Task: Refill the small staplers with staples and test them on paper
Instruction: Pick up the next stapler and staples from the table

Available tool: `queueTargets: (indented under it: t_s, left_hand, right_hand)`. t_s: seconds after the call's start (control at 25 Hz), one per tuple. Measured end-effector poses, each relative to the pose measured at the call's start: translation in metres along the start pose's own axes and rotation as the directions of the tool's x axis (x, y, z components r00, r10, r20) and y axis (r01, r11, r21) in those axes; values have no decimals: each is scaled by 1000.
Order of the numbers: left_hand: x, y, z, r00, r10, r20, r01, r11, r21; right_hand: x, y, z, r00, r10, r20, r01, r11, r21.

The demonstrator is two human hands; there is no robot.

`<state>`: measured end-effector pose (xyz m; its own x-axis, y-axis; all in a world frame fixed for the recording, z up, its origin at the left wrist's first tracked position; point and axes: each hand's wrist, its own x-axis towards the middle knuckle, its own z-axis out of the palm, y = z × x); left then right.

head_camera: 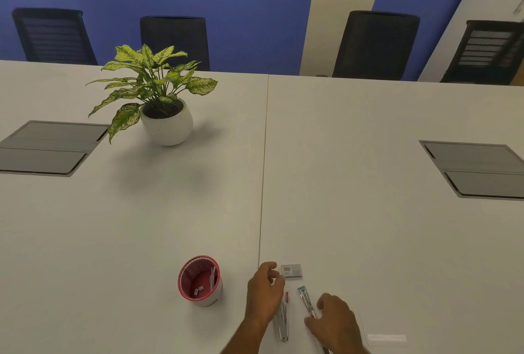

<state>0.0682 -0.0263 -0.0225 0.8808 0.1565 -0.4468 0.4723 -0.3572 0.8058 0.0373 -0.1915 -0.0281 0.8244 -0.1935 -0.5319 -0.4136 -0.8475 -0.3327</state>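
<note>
Pale grey laminate covered the counter (pixel 368 226), and near its six-o'clock edge two small opened metal staplers lay side by side. The red-tipped stapler (pixel 283 318) ran along the twelve-to-six line; the teal-tipped stapler (pixel 307 303) pointed toward eleven o'clock. Both looked unfolded, probably so the channels could take staples. The left hand (pixel 265 294) pinched something tiny beside the small grey staple box (pixel 291 270) at twelve o'clock, likely a strip of staples. The right hand (pixel 334 322) curled round the teal stapler's rear, steadying it. A red-rimmed round cup (pixel 200 281) stood at nine o'clock, and white paper (pixel 386 338) at three.
</note>
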Motion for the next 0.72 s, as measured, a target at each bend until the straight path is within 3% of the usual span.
queueTargets:
  t_s: [0.24,0.4,0.56,0.72]
  left_hand:
    - [-15,7,8,998,24,-53,-31,989,-143]
    - [-19,10,12,999,-3,-41,-8,965,-263]
    - [-26,14,18,987,-70,142,138,822,-553]
    - [-31,19,20,968,-4,250,185,683,-707]
  right_hand:
    - [-10,-4,-4,998,-8,-56,9,1000,19]
    - [-23,-13,-13,990,-41,-136,67,979,192]
    - [-39,-21,-27,969,-111,-219,176,936,305]
    - [-50,-26,-41,960,-131,-249,218,904,367]
